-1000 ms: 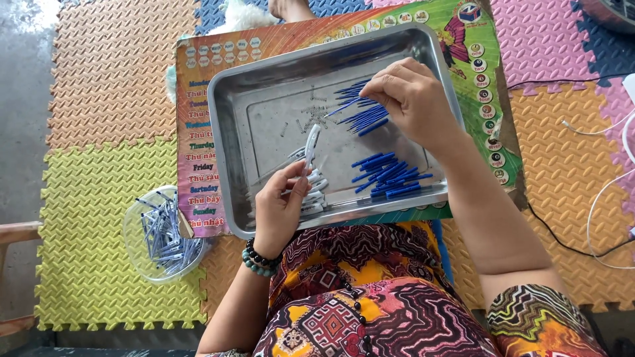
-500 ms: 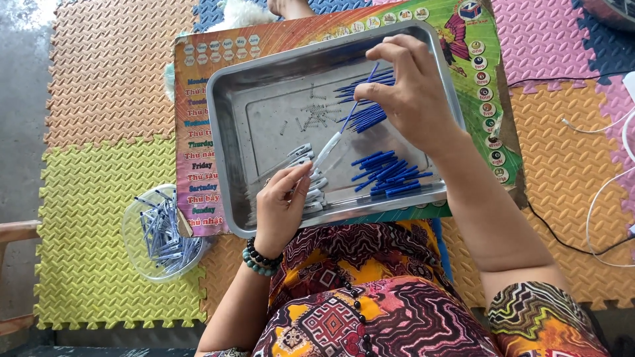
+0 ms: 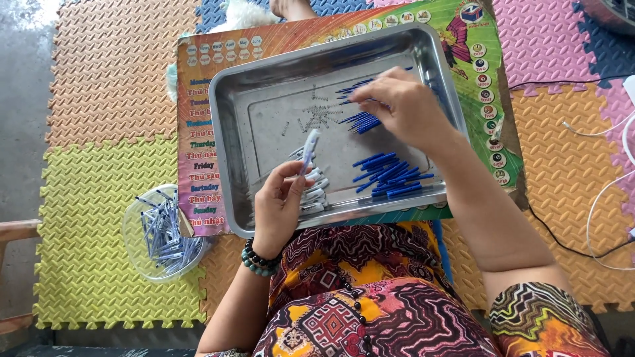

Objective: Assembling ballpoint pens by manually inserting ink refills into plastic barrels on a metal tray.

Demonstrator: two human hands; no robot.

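The foam floor mat [image 3: 106, 106] of orange, yellow and pink tiles carries everything here, and on it, under both hands, lies a colourful printed board [image 3: 198, 99] with a steel tray [image 3: 231, 132] set on top. To the outside of the left hand [image 3: 276, 210], down on the yellow tiles, stands a clear plastic bowl [image 3: 162, 235] filled with assembled pens. Inside the tray, just under and toward the body from the right hand [image 3: 405, 109], lie two loose heaps of blue pen parts [image 3: 390, 175]; between the two hands a scatter of tiny metal springs [image 3: 317, 116] rests on the tray floor; right beside the left thumb sits a small row of pale pen barrels [image 3: 316, 195].

The left hand is closed around one pale barrel [image 3: 309, 151], pinching it between thumb and fingers so it points up and away from the wrist. The right hand is curled with fingertips [image 3: 360, 98] down on the farther blue heap, seemingly pinching one piece; whether it has actually lifted one I cannot tell.

To do this well, I judge the left hand should keep the barrel's open end tilted toward the right hand and steady, while the right picks a single blue piece, not a cluster, and feeds it in straight along the barrel's axis
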